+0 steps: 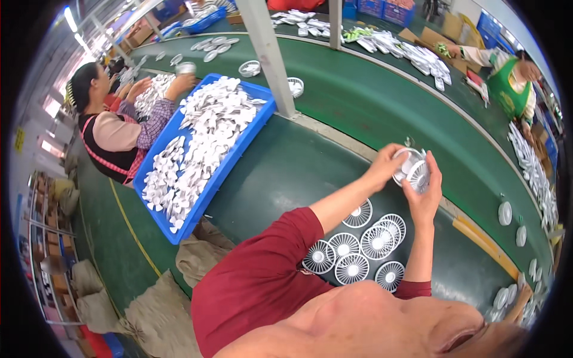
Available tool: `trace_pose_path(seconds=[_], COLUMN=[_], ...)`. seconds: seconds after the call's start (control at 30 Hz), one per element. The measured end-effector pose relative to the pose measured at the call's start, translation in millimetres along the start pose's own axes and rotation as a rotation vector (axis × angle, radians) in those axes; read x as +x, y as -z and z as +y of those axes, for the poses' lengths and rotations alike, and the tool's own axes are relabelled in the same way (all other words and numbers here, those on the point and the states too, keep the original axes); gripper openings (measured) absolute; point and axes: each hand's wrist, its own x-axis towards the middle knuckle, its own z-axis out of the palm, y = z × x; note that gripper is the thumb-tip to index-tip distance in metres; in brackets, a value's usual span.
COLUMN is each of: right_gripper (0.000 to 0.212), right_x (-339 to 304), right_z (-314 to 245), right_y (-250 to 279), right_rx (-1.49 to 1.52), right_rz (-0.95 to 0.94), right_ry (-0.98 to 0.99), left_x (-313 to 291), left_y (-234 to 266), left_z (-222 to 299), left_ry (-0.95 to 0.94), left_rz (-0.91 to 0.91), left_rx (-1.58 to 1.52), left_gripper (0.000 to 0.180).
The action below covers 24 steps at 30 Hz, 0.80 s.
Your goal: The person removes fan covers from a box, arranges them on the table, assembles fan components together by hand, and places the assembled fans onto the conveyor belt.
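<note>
Over the green work surface, my two hands are raised close together at the inner edge of the conveyor belt. My left hand (381, 168) has its fingers closed on the rim of a white round fan housing (404, 161); something pale shows inside it, too small to make out. Beside it, my right hand (425, 201) grips a white slotted fan grille (419, 176), tilted and touching or nearly touching the housing. Several loose white fan grilles (351, 268) lie flat between my forearms, some overlapping.
A blue tray (237, 156) heaped with white fan blades stands left, beside a seated co-worker (110, 128). The green conveyor belt (418, 113) carries scattered white round parts. Across it, a person in a green apron (513, 89) works. A grey post (265, 56) rises ahead.
</note>
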Motion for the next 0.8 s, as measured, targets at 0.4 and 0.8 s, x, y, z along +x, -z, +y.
trace_pose_path(seconds=[0.4,0.8], right_gripper=[0.059,0.057], right_x=[5,-5], right_z=[-1,-14], right_y=[-17,-26], right_rx=[-0.117,0.567], right_rz=[-0.122,-0.055], right_ry=[0.217,-0.144], left_x=[-30,-65], left_y=[-23,-45], left_z=[15,21], left_ry=[0.265,-0.659], left_rz=[-0.026,0.127], left_rx=[-0.577,0.45], left_gripper=[0.031,0.022])
